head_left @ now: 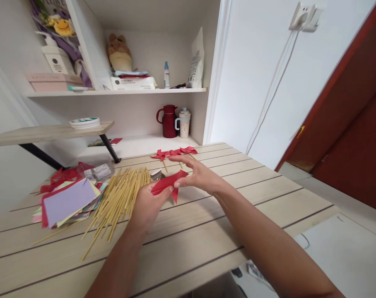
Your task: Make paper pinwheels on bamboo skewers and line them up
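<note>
Left hand [147,205] and right hand [198,174] pinching red folded paper [169,184] above tabletop [206,223]; wooden sticks [119,198] just left; near edge bare.

Light wood-plank desk [206,231] with dark seams, set against a white wall [250,82]. Built-in white alcove behind it: upper shelf [119,92] carries a plush toy [119,53], a tissue pack [132,83], a small bottle [166,75] and a white bag [196,60]. Lower ledge holds a dark red jug [168,121] and a lidded cup [184,123]. A side shelf [48,132] on black brackets at left. Wall socket [304,16] with white cables hanging down. Red-brown door [355,136] at right. Even, soft light.
</note>
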The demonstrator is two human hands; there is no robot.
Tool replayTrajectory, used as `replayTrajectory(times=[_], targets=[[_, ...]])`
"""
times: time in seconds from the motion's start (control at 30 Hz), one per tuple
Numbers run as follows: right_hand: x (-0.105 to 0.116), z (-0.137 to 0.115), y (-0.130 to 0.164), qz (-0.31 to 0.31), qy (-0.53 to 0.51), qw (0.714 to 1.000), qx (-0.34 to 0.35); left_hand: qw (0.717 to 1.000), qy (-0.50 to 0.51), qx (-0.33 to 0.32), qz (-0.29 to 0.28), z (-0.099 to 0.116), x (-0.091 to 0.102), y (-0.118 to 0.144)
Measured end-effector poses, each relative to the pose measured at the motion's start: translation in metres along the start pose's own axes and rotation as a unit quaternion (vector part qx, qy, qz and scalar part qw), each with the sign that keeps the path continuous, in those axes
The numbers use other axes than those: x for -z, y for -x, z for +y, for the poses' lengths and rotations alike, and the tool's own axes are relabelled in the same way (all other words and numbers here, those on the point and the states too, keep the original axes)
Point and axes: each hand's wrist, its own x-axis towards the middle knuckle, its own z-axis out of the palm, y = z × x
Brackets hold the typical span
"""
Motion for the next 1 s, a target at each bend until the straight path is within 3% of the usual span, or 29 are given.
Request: replayTrajectory(times=[0.2,0.43,0.53,0.73,0.87,0.93,1.0], targets=[[0.002,-0.002,0.001,-0.017,0.008,1.0,-0.006,0.999,0.004,-0.013,0.035,0.006,-0.002,0.002],[0.003,-0.006,0.001,-0.051,-0.005,0.999,-0.015,0.999,0.019,-0.026,0.022,-0.001,-0.002,0.0],[0.001,-0.004,0.002,-0.051,-0.021,0.997,-0.051,0.999,0.03,-0.022,0.025,-0.001,-0.003,0.0],[-0.011,0.001,0.001,-0.019,-0.179,0.973,-0.146,0.981,0.188,-0.044,0.009,-0.001,-0.001,-0.003],[-0.017,0.003,-0.003,0.058,-0.256,0.948,-0.178,0.956,0.286,-0.046,0.04,-0.007,0.002,-0.007],[-0.018,0.005,-0.005,0.08,-0.286,0.939,-0.174,0.955,0.292,-0.045,0.009,-0.006,0.001,-0.006],[-0.019,0.006,-0.005,0.084,-0.303,0.934,-0.167,0.958,0.277,-0.045,-0.064,-0.002,-0.001,-0.003]])
